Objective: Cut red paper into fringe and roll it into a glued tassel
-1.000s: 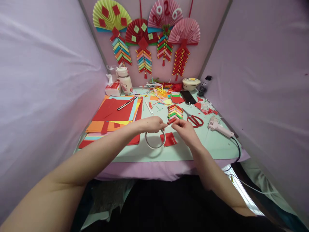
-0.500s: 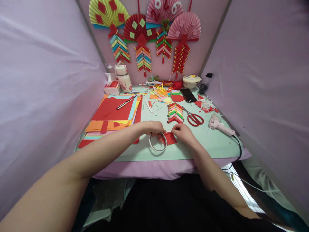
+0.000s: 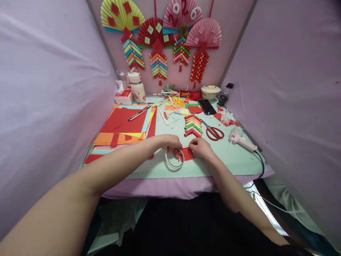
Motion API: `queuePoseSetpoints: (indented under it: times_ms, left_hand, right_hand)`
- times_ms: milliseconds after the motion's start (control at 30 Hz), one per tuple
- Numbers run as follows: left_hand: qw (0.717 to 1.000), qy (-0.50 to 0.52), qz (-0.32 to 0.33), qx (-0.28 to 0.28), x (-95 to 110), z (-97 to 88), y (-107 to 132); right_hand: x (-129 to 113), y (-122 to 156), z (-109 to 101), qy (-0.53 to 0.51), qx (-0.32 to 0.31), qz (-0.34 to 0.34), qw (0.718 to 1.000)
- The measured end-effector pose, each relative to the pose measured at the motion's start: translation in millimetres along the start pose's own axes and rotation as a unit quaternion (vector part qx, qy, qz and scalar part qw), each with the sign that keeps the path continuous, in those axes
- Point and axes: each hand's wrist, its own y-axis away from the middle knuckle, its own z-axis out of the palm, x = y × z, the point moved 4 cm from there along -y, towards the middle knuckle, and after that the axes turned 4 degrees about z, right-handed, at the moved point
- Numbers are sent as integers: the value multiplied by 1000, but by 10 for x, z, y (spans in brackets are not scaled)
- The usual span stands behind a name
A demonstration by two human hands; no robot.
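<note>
Near the table's front edge, my left hand (image 3: 172, 143) is closed on a roll of white tape (image 3: 174, 166), whose ring hangs below the fingers. A small red paper piece (image 3: 187, 154) lies between and just under my two hands. My right hand (image 3: 200, 147) is pinched at the paper's upper right edge. A thin white strip shows between the hands along the paper's top edge and seems to run into the right fingertips. Just beyond is a firecracker-shaped row of rolled paper tubes (image 3: 193, 126), with red-handled scissors (image 3: 214, 133) beside it.
A stack of coloured paper (image 3: 125, 121) with a utility knife (image 3: 139, 113) on it lies at the left. To the right are a glue gun (image 3: 242, 139) with a cord and a phone (image 3: 207, 107). Paper scraps, a bottle (image 3: 137, 89) and a lidded bowl (image 3: 210, 92) stand behind.
A white strip now shows more plainly along the top of the red paper between my hands. My hands have barely moved, and the view has shifted slightly.
</note>
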Motion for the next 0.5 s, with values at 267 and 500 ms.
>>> queuePoseSetpoints:
  times_ms: [267,500]
  left_hand:
    - [1000,-10,-2,-13,48,14,9]
    - [997,63,-29,-38,37,50,-29]
  right_hand:
    - [-38,2,2,22,-3,11,1000]
    - [-48,-3,11,26,-6,25,999]
